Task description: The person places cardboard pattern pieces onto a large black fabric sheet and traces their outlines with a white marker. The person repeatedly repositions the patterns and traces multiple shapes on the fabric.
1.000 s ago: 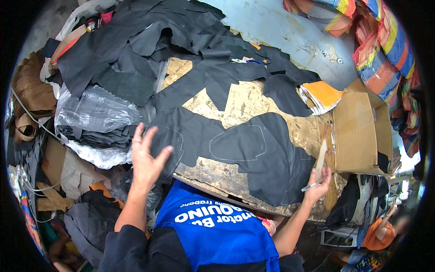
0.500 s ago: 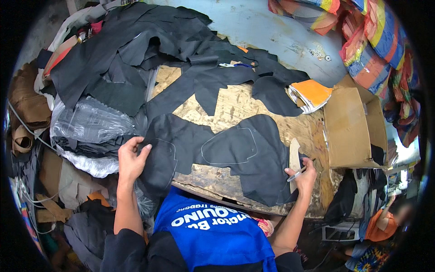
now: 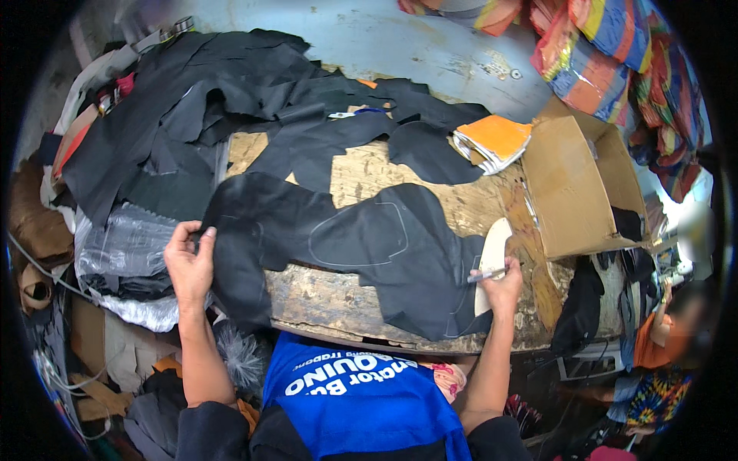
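A black leather-like sheet (image 3: 415,284) with irregular cut edges lies across the wooden table before me. Thin pale outlines are drawn on it, the clearest a rounded shape near its middle. My left hand (image 3: 191,257) pinches the sheet's left edge between thumb and fingers, holding that side a little raised. At the opposite end, my right hand (image 3: 501,286) grips a silver-grey marking pen (image 3: 486,275) together with a pale, curved flat template (image 3: 496,238). The template stands against the sheet's right edge. The fingertips behind it are partly hidden.
A heap of black sheets (image 3: 231,69) covers the back left, beside a clear plastic bag (image 3: 131,238). Orange and white folded pieces (image 3: 496,138) lie near an open cardboard box (image 3: 569,184). Another person (image 3: 657,338) sits at far right.
The sheet has shifted left and its left side is pulled straighter by my left hand. My right hand, with pen and template, has risen slightly. The whole view has swung a little.
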A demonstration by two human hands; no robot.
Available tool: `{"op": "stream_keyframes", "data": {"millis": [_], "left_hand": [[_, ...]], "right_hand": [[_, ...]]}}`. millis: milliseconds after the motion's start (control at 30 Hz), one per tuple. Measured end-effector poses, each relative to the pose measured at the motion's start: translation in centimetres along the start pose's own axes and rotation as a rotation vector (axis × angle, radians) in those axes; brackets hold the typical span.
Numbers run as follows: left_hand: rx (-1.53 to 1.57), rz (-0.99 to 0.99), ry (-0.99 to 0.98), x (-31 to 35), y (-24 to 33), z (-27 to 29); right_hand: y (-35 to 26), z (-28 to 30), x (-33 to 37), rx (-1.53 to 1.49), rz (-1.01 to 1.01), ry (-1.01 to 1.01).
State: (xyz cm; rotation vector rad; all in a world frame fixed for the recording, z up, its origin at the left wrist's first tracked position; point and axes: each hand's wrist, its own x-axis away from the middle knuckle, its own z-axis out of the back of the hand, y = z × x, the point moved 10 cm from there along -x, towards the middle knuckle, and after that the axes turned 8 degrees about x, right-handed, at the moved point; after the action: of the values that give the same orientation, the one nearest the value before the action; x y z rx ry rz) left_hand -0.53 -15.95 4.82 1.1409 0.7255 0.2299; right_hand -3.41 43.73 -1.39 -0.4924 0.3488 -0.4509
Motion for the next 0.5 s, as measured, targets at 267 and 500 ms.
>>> {"op": "stream_keyframes", "data": {"millis": [267,500], "left_hand": [[0.047,-0.151,0.06,-2.5,0.5,2.9],[-0.041,-0.256,0.175,-4.3,1.6,5.5]], "right_hand": [[-3.8,4.9,0.3,-0.468,0.194,0.154],[-7.4,9.6,-0.5,-0.48,0.261,0.235]]}}
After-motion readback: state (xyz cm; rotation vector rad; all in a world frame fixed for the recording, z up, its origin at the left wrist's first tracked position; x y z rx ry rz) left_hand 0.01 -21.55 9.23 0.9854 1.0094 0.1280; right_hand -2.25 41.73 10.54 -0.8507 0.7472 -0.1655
